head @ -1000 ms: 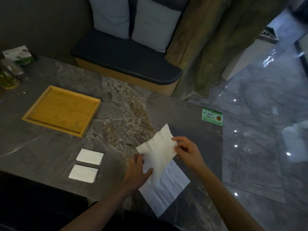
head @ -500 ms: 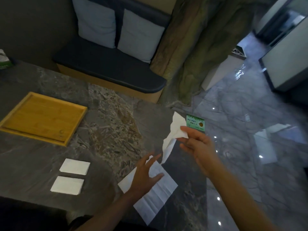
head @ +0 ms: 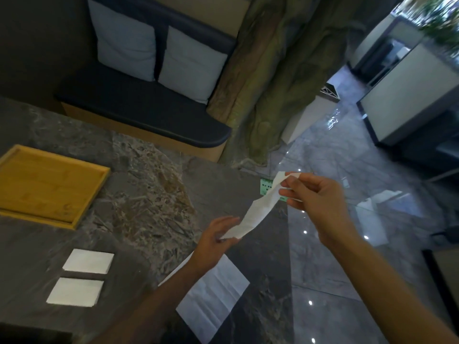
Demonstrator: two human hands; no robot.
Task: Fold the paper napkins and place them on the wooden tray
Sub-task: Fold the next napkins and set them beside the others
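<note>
white napkins (head: pixel 259 213), yellow-brown tray (head: pixel 47 184), veined grey table (head: pixel 149 184)

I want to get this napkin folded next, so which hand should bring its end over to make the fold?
Probably the right hand: it pinches the raised napkin's upper end, free to swing down. The left hand holds the lower end, near the marble table, and can anchor.

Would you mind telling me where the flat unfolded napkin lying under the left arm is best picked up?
Probably by its right-hand corner, coming in from the right. The unfolded napkin lies flat on the table, so only an edge or corner can be pinched. The left forearm crosses its left part, while that right corner is bare and near the table's edge. Both hands now hold the twisted napkin.
</note>
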